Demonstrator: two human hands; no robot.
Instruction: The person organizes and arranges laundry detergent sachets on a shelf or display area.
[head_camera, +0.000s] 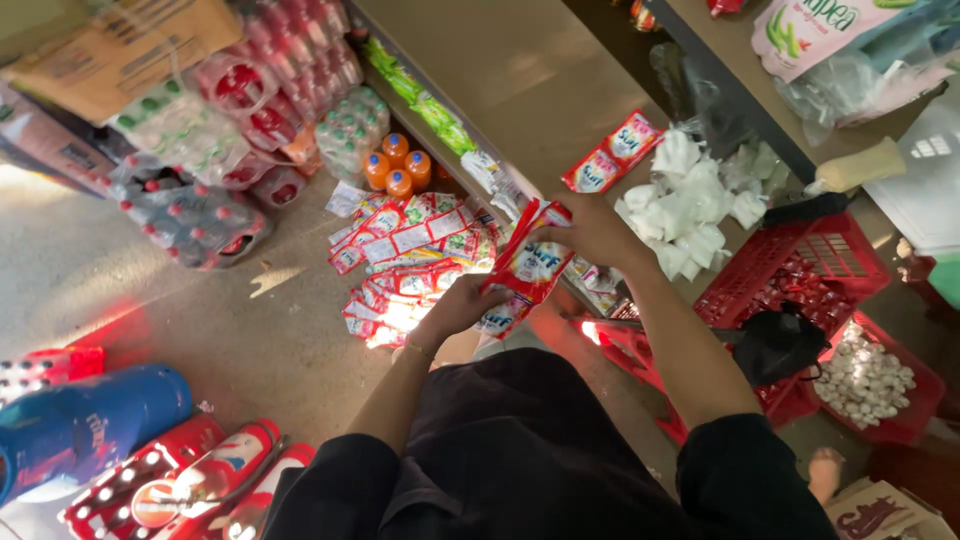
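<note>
My left hand (462, 305) grips the lower end of a strip of red detergent sachets (528, 268). My right hand (592, 232) pinches the same strip at its top, near the edge of a brown counter (520, 90). The strip hangs between both hands, slightly tilted. A pile of similar red and white sachets (410, 260) lies on the floor just left of my left hand. A separate pair of red sachets (612, 152) rests on the counter above my right hand.
White knotted plastic bags (690, 200) lie on the counter. Red baskets (800, 270) stand at the right, one holding white pieces (865, 380). Shrink-wrapped bottle packs (230, 130) and orange bottles (398, 165) sit at the left, with a blue container (90, 420) lower left.
</note>
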